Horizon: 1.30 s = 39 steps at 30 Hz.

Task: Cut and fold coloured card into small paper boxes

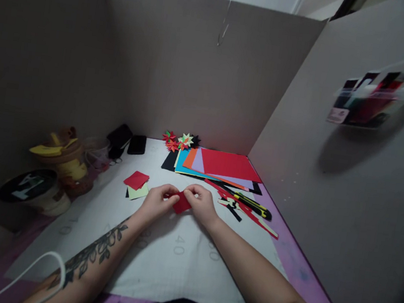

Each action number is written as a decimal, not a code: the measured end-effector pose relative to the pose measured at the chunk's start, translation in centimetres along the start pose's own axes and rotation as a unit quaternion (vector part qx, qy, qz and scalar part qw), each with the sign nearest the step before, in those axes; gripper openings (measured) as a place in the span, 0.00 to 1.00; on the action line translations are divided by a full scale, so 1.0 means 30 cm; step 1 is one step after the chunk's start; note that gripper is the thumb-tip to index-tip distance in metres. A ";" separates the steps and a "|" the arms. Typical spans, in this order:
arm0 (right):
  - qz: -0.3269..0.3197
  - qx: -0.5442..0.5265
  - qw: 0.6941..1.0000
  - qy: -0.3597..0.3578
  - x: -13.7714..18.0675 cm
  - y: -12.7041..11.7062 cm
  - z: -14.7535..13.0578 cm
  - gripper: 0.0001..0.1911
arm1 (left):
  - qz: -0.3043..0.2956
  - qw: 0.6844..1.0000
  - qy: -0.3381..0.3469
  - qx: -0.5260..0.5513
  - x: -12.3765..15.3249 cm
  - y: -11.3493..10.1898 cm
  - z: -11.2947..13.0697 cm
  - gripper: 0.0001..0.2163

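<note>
A small red paper square (181, 204) is held between both hands over the middle of the white sheet. My left hand (160, 199) pinches its left side, and my right hand (200, 202) has its upper right edge between thumb and fingers. Left of my left hand lie loose paper squares: red ones (136, 180) on top, a pale yellow one (138, 191) below, and a black corner peeking out. Beyond my right hand are paper strips (253, 215) in red, black and cream, with a yellow and black box cutter (254, 205) among them.
Folded paper stars (184, 141) sit at the back, beside stacked coloured sheets (230, 165). A black phone-like object (137, 145) lies back left. Pots and tubs (36, 191) line the left side. Grey panels (205, 72) enclose the table; a clear pouch (372, 102) hangs right.
</note>
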State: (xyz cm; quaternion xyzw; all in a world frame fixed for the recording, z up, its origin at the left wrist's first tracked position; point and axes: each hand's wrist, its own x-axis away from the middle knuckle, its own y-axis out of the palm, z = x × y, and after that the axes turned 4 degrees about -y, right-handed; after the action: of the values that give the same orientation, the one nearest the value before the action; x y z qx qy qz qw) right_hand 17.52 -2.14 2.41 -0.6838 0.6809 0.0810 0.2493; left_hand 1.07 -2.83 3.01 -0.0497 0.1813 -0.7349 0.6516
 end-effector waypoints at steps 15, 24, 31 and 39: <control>-0.060 0.112 0.989 -0.082 0.007 0.022 0.044 0.07 | 0.003 0.999 -0.031 -0.013 -0.020 -0.022 -0.009 0.10; -0.061 0.033 0.997 -0.020 -0.010 0.019 0.003 0.07 | 0.067 0.993 -0.066 0.073 -0.016 -0.015 0.008 0.11; -0.007 -0.079 0.995 0.061 -0.017 0.002 0.034 0.09 | 0.098 0.984 -0.085 0.125 -0.028 -0.011 0.004 0.11; -0.014 -0.174 0.980 0.100 0.001 0.078 0.071 0.20 | 0.128 0.969 -0.092 0.190 -0.047 -0.015 -0.024 0.14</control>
State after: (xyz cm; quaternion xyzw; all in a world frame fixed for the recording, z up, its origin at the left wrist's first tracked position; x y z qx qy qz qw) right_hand 15.74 -1.08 0.02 -0.7309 0.6682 0.1260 0.0584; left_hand 0.61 -1.26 2.71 0.0315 -0.0173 -0.6586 0.7516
